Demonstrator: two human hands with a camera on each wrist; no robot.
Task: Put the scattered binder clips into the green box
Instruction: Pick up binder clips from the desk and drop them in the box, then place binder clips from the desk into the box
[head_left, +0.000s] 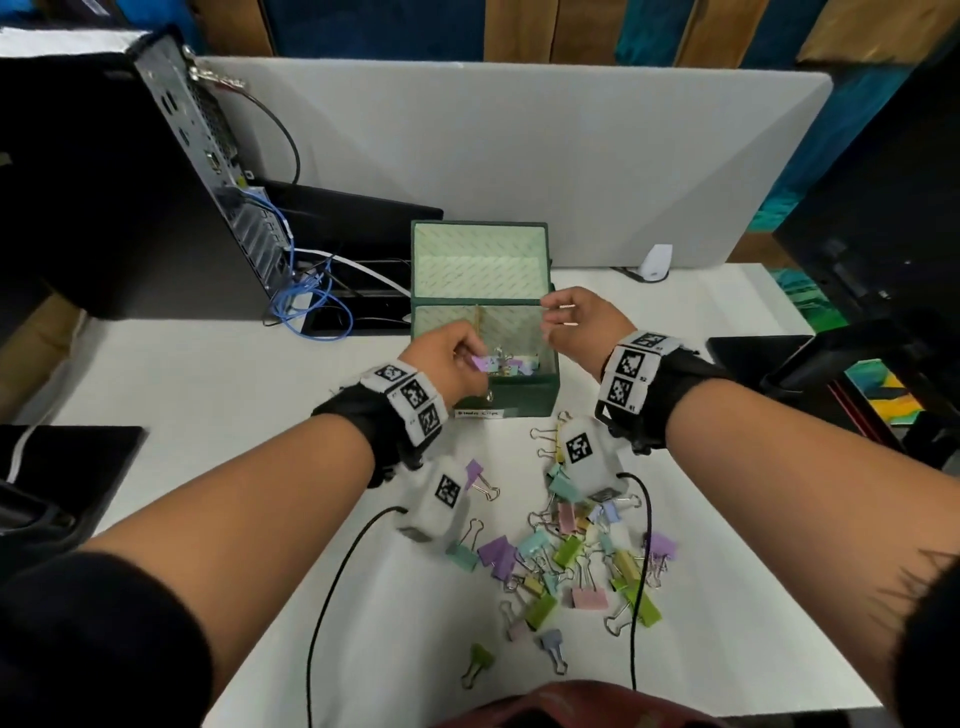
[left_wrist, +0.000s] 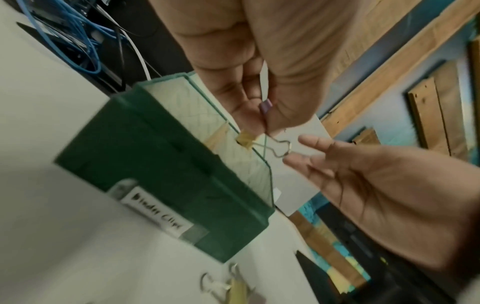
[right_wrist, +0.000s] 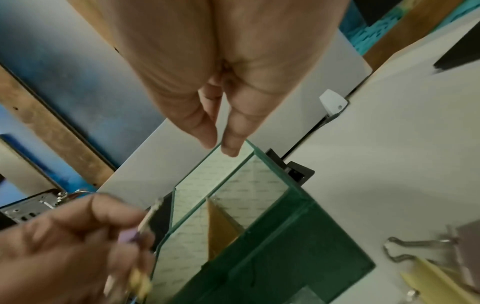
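Head view: the green box (head_left: 498, 400) sits open at centre frame on the white surface (head_left: 218, 395). The left hand (head_left: 447, 358) pinches a purple clip (head_left: 120, 362) over its lower compartment, while the right hand (head_left: 579, 325) hovers at the box's right rim, fingers loose and holding nothing. The scattered binder clips (head_left: 576, 561) lie lower centre.

Left wrist view: thumb and fingers (left_wrist: 249, 115) grip clips above the box; the right hand's fingers are spread.

Right wrist view: fingers straight, empty, above the box rim (right_wrist: 233, 168).

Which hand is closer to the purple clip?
Left. The left hand pinches the purple clip in its fingers over the green box; the right hand hovers apart, at the box's right edge.
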